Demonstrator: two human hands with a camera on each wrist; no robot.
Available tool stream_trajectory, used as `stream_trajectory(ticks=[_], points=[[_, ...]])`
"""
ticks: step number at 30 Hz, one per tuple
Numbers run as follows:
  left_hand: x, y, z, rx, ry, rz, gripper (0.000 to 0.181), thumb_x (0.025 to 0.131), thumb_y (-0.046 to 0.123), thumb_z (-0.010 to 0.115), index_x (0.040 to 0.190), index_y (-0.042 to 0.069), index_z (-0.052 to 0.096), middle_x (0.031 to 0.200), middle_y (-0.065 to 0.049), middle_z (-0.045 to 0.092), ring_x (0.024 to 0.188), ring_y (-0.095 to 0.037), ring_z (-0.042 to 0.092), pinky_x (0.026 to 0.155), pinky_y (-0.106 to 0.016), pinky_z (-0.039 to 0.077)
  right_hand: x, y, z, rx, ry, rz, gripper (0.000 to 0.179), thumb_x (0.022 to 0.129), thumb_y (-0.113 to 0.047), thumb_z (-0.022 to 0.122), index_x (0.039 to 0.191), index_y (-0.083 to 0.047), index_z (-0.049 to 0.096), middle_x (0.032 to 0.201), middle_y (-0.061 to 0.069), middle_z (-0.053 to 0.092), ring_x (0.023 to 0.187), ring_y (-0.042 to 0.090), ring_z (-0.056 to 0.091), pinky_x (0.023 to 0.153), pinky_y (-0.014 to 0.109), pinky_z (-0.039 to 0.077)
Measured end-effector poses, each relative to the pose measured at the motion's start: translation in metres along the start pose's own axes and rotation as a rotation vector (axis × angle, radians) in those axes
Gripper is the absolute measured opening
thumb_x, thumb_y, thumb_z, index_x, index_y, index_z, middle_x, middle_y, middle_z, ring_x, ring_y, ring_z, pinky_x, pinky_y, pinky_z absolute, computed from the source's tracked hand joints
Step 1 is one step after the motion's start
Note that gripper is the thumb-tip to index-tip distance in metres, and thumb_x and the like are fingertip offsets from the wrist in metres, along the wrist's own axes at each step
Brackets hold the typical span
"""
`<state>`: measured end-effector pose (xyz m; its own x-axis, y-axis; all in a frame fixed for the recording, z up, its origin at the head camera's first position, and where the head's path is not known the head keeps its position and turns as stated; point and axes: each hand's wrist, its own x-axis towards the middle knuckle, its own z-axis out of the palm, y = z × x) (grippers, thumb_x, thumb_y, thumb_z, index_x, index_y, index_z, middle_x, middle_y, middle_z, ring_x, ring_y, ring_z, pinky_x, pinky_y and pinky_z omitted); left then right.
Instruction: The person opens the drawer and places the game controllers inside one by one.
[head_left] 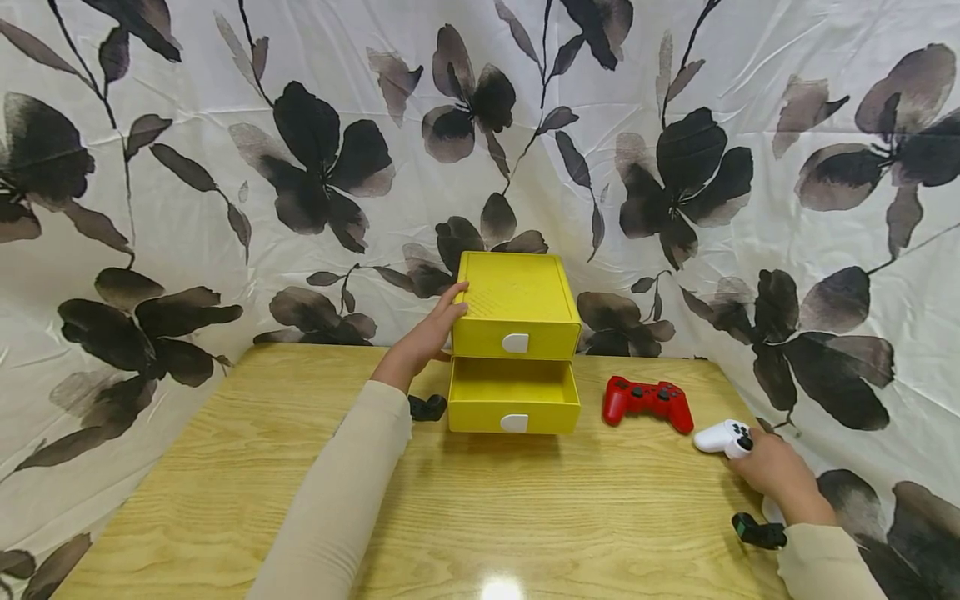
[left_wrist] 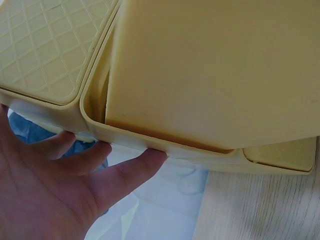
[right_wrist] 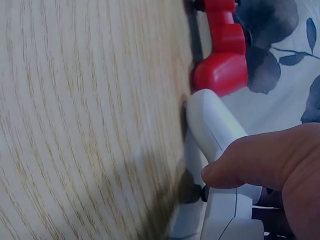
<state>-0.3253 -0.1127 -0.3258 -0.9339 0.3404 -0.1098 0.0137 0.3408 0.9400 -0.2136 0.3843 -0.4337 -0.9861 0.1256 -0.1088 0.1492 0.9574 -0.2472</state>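
Left hand [head_left: 423, 337]: unclenched, touching left side of yellow drawer box [head_left: 517, 287]
Right hand [head_left: 778, 473]: grasping white controller [head_left: 720, 437]
Red controller [head_left: 648, 400]: between box and right hand

We see a yellow two-drawer unit [head_left: 517, 287] upright at frame center, lower drawer [head_left: 480, 417] open, upper drawer [head_left: 480, 340] closed; white gamepad [head_left: 718, 437], lower right.
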Motion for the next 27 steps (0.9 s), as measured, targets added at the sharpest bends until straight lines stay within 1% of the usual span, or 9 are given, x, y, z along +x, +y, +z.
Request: stream_trajectory(ticks=[5,11,15,22,27], points=[[0.0006,-0.0002,-0.0003,0.003,0.001,0.002,0.049,0.095,0.047,0.027,0.140,0.047,0.007,0.153,0.006,-0.005,0.139,-0.033,0.015,0.094,-0.065,0.032,0.0018,0.0021,0.0004,0.002,-0.012,0.017,0.078,0.076,-0.029,0.060,0.128,0.021,0.030,0.121,0.042,0.040,0.105,0.055,0.043,0.083,0.060,0.039],[-0.0005,0.0001,0.0003,-0.001,0.000,0.003,0.050,0.095,0.047,0.027,0.140,0.047,0.006,0.154,0.005,-0.006,0.139,-0.034,0.014,0.094,-0.066,0.031,0.0028,0.0059,0.0002,-0.008,0.015,-0.017,0.072,0.074,-0.021,0.063,0.125,0.021,0.034,0.116,0.042,0.045,0.101,0.055,0.046,0.082,0.059,0.039],[-0.0007,-0.0001,0.0009,0.002,-0.002,0.006,0.051,0.095,0.047,0.027,0.141,0.046,0.005,0.154,0.004,-0.006,0.139,-0.035,0.014,0.094,-0.066,0.032,0.0023,0.0087,0.0005,-0.012,0.028,-0.019,0.070,0.074,-0.018,0.064,0.125,0.020,0.036,0.117,0.041,0.045,0.101,0.055,0.046,0.082,0.059,0.039],[-0.0010,0.0006,0.0009,0.018,0.002,0.007,0.050,0.095,0.048,0.027,0.140,0.046,0.006,0.154,0.004,-0.005,0.138,-0.035,0.016,0.092,-0.064,0.035,-0.0006,0.0070,-0.0031,0.010,0.036,-0.037,0.074,0.071,-0.019,0.067,0.126,0.020,0.036,0.116,0.042,0.044,0.100,0.055,0.046,0.082,0.059,0.039],[-0.0012,0.0004,0.0010,0.024,0.006,0.003,0.050,0.095,0.048,0.027,0.141,0.046,0.005,0.154,0.004,-0.005,0.138,-0.035,0.016,0.091,-0.063,0.036,-0.0007,0.0041,-0.0038,0.015,0.048,-0.061,0.074,0.066,-0.014,0.068,0.124,0.021,0.037,0.113,0.042,0.046,0.095,0.050,0.049,0.080,0.057,0.040]])
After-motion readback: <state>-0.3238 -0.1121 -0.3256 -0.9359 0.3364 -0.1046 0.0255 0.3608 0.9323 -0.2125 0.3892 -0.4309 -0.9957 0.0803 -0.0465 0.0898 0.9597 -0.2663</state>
